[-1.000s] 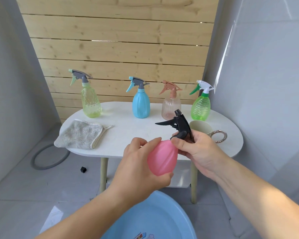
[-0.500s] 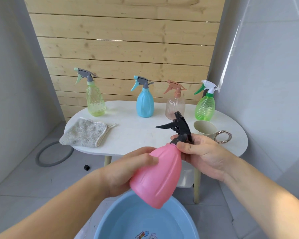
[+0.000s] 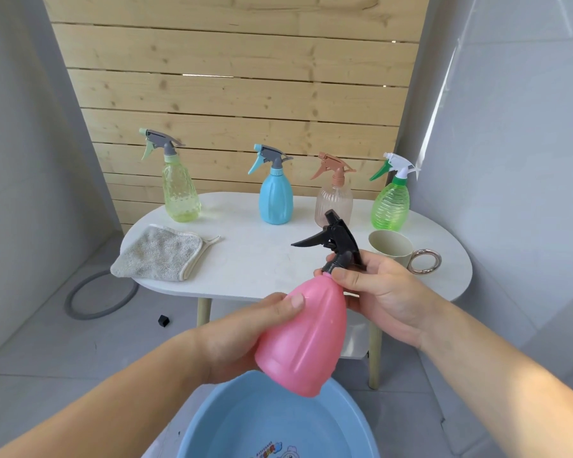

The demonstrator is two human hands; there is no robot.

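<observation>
White oval table (image 3: 262, 259), wood-slat wall (image 3: 239, 94), grey floor (image 3: 47, 365).

Spray bottles: five, I count. The yellow bottle (image 3: 181, 196), blue bottle (image 3: 276, 201), peach bottle (image 3: 333, 206) and green bottle (image 3: 391, 206) are on the table (image 3: 252, 256); I'm holding the pink bottle (image 3: 306, 335) in front of it.
Cloth (image 3: 158, 254): one, on the table.
Cup (image 3: 391, 248): one, on the table.
Basin (image 3: 278, 421): one, in front of the table.

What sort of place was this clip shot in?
Likely a tiled utility corner or balcony at home: grey tiled floor, a wooden slat wall behind a small white table lined with spray bottles, and a blue wash basin below the held pink spray bottle.
</observation>
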